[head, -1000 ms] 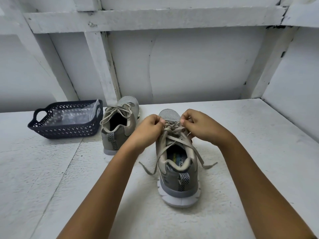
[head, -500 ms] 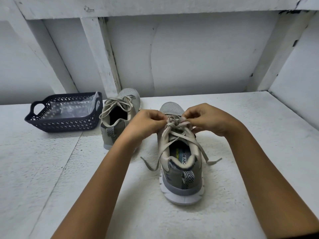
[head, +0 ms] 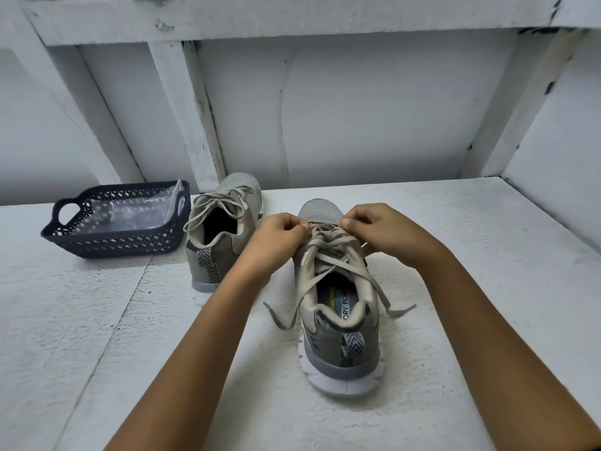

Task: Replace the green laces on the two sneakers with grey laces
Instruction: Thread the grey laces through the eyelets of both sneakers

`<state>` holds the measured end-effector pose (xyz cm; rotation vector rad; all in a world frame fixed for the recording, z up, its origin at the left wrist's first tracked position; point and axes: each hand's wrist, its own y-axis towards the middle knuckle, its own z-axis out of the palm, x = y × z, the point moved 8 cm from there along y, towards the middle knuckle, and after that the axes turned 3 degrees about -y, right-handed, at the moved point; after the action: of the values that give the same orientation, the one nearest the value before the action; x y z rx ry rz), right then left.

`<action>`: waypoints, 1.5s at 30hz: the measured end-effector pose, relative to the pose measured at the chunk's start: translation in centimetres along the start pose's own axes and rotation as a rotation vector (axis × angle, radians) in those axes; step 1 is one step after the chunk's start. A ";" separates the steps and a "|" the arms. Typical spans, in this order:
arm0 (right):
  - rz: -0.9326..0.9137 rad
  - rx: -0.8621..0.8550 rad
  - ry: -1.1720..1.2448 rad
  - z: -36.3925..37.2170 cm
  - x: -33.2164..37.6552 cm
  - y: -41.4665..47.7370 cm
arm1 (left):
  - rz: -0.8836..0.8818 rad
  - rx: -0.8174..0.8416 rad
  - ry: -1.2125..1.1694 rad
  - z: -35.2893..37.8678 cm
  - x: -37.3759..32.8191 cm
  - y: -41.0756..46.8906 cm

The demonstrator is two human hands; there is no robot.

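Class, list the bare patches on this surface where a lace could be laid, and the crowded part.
Bare: white surface right of the near sneaker, up to the wall; also near-left, before the basket. Crowded: basket, far sneaker, left hand and right hand pinching the lace.

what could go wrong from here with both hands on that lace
1. Both the left hand and right hand pinch the lace near the toe; nothing steadies the near sneaker, so a hard tug may drag or tip it.
2. Its loose lace ends trail on the table; an uneven pull might leave them lopsided.
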<state>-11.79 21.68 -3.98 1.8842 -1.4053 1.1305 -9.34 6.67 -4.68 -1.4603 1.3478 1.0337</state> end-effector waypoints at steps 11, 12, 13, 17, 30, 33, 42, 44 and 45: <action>-0.042 0.066 -0.075 1.0 0.1 0.0 | -0.016 0.019 -0.041 0.5 0.4 0.3; -0.041 0.065 -0.080 1.1 -0.1 0.1 | -0.027 0.015 -0.058 0.6 0.5 0.4; -0.038 0.061 -0.082 1.1 -0.2 0.1 | -0.031 0.003 -0.068 0.7 0.6 0.4; -0.021 0.004 -0.088 0.9 -0.7 0.6 | -0.037 -0.076 -0.146 1.0 0.6 0.4; 0.013 -0.091 -0.146 0.2 -0.9 0.7 | 0.080 -0.067 0.072 -0.5 0.5 1.0; 0.005 -0.101 -0.158 0.2 -0.9 0.7 | 0.108 -0.065 0.080 -0.5 0.5 1.1; -0.094 -0.089 -0.290 0.9 -0.4 0.8 | 0.146 -0.017 0.240 1.2 0.3 1.7; -0.100 -0.125 -0.201 0.9 -0.6 1.0 | 0.128 -0.049 0.166 1.0 0.5 1.7; -0.099 -0.145 -0.153 0.9 -0.7 1.0 | 0.115 -0.076 0.116 0.8 0.7 1.6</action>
<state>-12.57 20.97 -5.12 1.9458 -1.4176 0.8298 -10.95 7.16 -5.65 -1.5344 1.5042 1.0981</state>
